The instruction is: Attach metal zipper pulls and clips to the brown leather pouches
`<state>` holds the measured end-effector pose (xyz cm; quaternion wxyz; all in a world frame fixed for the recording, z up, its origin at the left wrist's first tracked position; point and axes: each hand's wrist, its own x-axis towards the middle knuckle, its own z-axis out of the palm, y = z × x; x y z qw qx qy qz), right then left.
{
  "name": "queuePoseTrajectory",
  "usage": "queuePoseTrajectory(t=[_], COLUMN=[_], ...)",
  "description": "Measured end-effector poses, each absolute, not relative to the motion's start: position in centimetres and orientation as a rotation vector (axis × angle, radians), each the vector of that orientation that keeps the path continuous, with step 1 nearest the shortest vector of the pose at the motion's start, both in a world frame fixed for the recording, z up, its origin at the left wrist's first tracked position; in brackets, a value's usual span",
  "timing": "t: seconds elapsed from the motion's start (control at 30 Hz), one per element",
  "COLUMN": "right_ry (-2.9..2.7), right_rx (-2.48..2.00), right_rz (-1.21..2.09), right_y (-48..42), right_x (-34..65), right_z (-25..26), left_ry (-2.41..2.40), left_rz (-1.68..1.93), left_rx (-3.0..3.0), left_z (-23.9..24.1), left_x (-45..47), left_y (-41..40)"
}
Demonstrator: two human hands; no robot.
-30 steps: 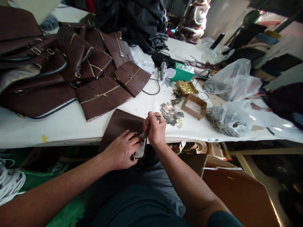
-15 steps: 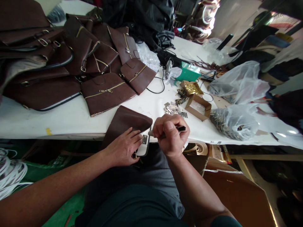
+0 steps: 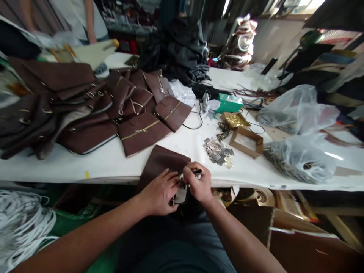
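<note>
A dark brown leather bag piece (image 3: 163, 161) lies over the table's front edge, its near end turned up to a pale lining (image 3: 181, 196). My left hand (image 3: 159, 192) holds this end, fingers stretched across it and thumb at its lower side by a small brass-coloured fitting (image 3: 171, 201). Closed in a fist, my right hand (image 3: 201, 186) grips a slim pen-like tool (image 3: 197, 173), whose dark end sticks out above the fist. The tool's pale tip is at a small metal plate on the lining, partly hidden by my fingers.
Loose metal plates (image 3: 217, 151) lie beyond my right hand, near a cardboard tray (image 3: 247, 142) and a box of gold-coloured parts (image 3: 235, 120). Brown bags (image 3: 145, 132) are heaped left. Plastic bags (image 3: 303, 155) of hardware stand right. Another person (image 3: 82, 19) is at the far left.
My right hand has come down and closer to my left hand, bringing the tool onto the lined end. The view has tilted up, showing another person at the back.
</note>
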<state>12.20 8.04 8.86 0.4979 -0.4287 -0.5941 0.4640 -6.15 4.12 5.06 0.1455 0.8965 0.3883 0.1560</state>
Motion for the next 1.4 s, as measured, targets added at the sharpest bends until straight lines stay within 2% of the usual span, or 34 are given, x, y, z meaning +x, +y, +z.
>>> queuePoseTrajectory(t=[0.1,0.2,0.33,0.4,0.67,0.83,0.93,1.1,1.17,1.27,1.4], right_ry=[-1.463,-1.316,-1.128,-1.036,-1.412,-1.927,-2.212,-2.4,-2.489,-2.595,-2.57], right_rx=[-1.285,-1.57,-1.598,-1.537,-1.537,-1.32,-1.229,-1.063,-1.024,-0.973,-0.918], right_rz=[1.117,1.199,1.497,1.509,1.264,1.363,1.449,1.485,1.462,1.462,1.315], right_y=[5.8,3.0,0.3,-0.2,2.6,5.7,7.1,9.1,10.5,12.9,15.0], right_x=[14.4,16.1,15.3,14.4,17.1,19.1,18.7,17.2,16.7,15.8,13.8], right_z=[8.7,6.3,3.2,3.3,10.9,17.2,19.9,21.0,20.3,18.4,16.0], left_ry=[1.115,1.107,1.082,1.074,1.248,1.351,1.49,1.49,1.565,1.433,1.322], left_rz=[0.474,0.485,0.483,0.465,0.733,0.768,0.821,0.81,0.799,0.842,0.83], left_rx=[2.614,2.685,2.789,2.839,2.92,2.915,2.763,1.99,1.706,1.349,1.172], left_z=[5.2,5.1,5.6,6.3,11.9,16.6,17.5,13.5,10.8,7.1,4.0], left_x=[-6.2,-6.3,-5.9,-5.8,-6.3,-6.2,-6.0,-5.5,-5.3,-4.6,-2.6], left_y=[4.2,4.1,3.5,3.1,-1.4,-3.6,-2.9,-1.0,-0.5,-0.1,-0.1])
